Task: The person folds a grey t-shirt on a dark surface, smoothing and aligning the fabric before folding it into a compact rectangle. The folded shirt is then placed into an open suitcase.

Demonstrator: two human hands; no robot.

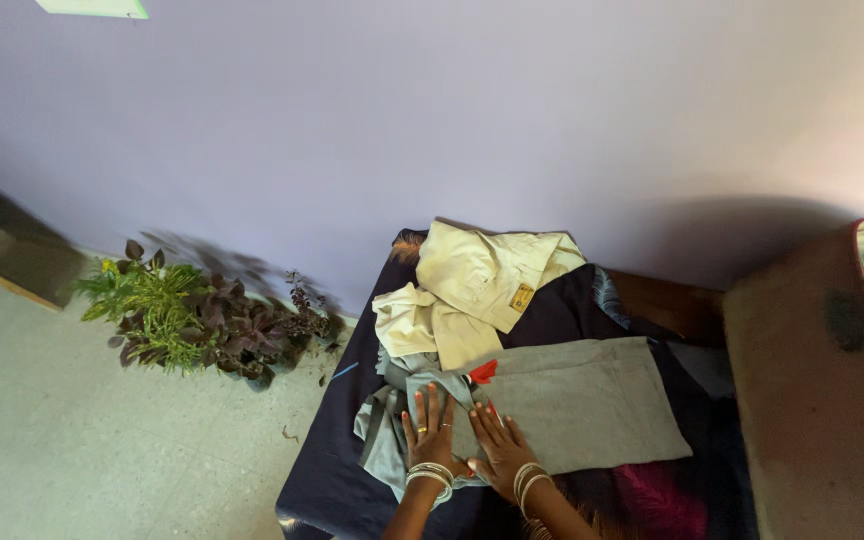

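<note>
On the dark navy bed [337,480], both hands were lying flat with fingers spread, palms down on a grey folded garment [572,400]. Left hand [430,432] pressed the crumpled grey end near the bed's left edge, right hand [498,446] sat just beside it on the smoother part, bangles on both wrists. Bit of red [484,371] poked out just above the fingertips. Behind that was a heap of cream clothes [472,290], and some potted plants [202,320] stood on the floor against the wall.
</note>
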